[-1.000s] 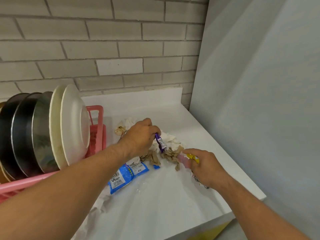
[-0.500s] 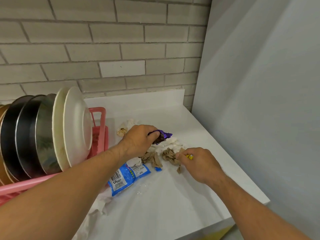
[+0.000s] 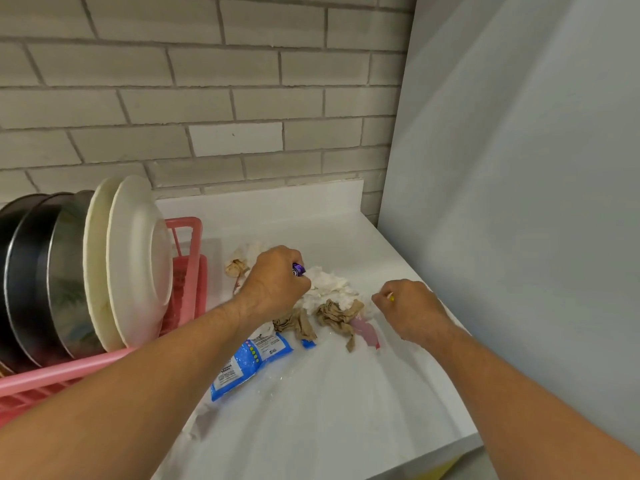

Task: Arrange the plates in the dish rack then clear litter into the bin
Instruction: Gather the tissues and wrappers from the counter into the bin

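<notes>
The counter (image 3: 311,427) is plain white. The wall (image 3: 173,98) behind it is pale grey-beige brick with lighter mortar lines, and one brick is whiter than the rest. The panel (image 3: 519,202) to the right is flat light grey. The dish rack (image 3: 185,268) is pink. In it are two cream plates (image 3: 138,265), a dark grey plate (image 3: 67,292) with faint greenish markings, and black plates (image 3: 24,278). The litter is a blue packet (image 3: 249,362) with a white printed label and a row of coloured dots, white tissue (image 3: 329,289), brown crumpled paper (image 3: 337,315) and a pink wrapper (image 3: 363,332). The left hand (image 3: 277,282) holds a purple wrapper (image 3: 298,269). The right hand (image 3: 412,310) pinches a yellow scrap (image 3: 391,297).
</notes>
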Motion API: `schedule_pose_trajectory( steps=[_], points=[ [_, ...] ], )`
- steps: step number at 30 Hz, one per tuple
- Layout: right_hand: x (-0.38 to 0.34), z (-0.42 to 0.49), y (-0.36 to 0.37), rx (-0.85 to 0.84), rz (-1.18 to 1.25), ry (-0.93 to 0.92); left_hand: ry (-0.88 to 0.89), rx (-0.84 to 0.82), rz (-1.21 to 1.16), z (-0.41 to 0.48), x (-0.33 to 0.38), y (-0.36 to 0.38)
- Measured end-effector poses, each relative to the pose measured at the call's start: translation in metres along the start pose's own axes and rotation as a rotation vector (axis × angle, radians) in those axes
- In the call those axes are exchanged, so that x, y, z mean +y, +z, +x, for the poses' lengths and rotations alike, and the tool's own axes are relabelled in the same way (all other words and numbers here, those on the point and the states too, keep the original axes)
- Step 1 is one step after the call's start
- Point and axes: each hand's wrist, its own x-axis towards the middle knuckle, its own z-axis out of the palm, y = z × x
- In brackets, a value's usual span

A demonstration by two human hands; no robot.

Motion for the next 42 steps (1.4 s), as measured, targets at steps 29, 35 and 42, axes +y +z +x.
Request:
schedule_pose_trajectory(
  steps=[29, 35, 42],
  points=[
    [0.021, 0.009, 0.011, -0.079, 0.088, -0.060, -0.019, -0.325, 0.490, 0.025, -0.014, 0.023],
    [0.026, 0.007, -0.002, -0.054, 0.241, -0.066, 0.002, -0.324, 0.613, 0.025, -0.007, 0.046],
    [0.024, 0.000, -0.019, -0.077, 0.447, -0.069, 0.075, -0.270, 0.590, 0.030, 0.017, 0.040]
  ],
)
